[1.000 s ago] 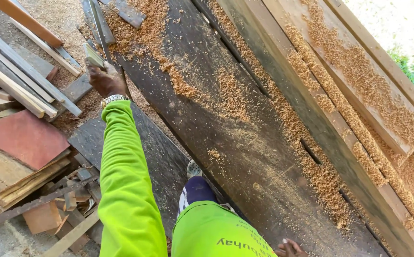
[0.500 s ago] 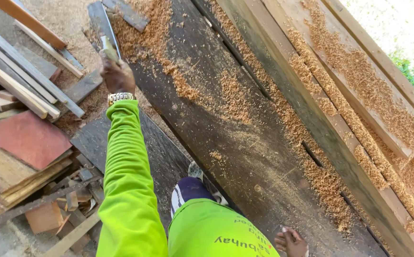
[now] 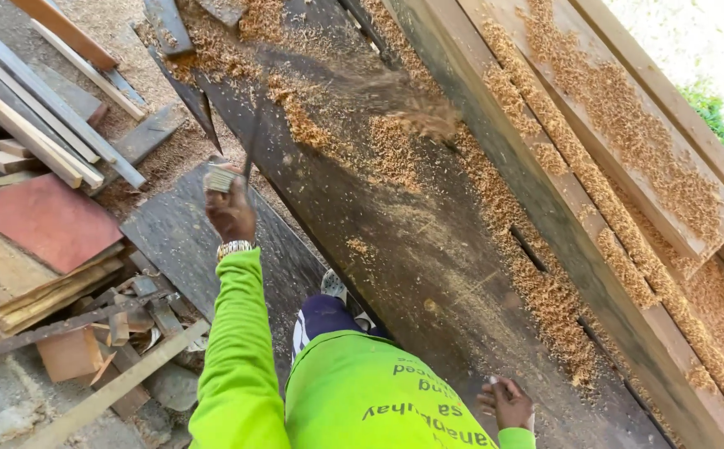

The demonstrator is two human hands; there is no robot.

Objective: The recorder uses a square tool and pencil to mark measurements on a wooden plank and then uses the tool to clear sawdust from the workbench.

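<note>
My left hand (image 3: pixel 230 212), in a bright green sleeve with a metal wristwatch, is shut on a small pale brush-like tool (image 3: pixel 222 177). It hovers over the left edge of a long dark plank (image 3: pixel 395 241). The plank is strewn with sawdust (image 3: pixel 395 150), and a cloud of it hangs blurred in the air above the plank's far part (image 3: pixel 416 104). My right hand (image 3: pixel 507 403) rests low on the near end of the same plank, fingers spread and holding nothing.
Lighter planks (image 3: pixel 628 125) heaped with sawdust lie along the right. A pile of scrap boards and offcuts (image 3: pixel 37 224) fills the left, with a second dark board (image 3: pixel 179 241) beneath my left arm. My shoe (image 3: pixel 333 287) stands beside the plank.
My left hand has pulled back towards me along the plank's left edge with the tool. Sawdust has been flung up at the far end. My right hand shows more fully.
</note>
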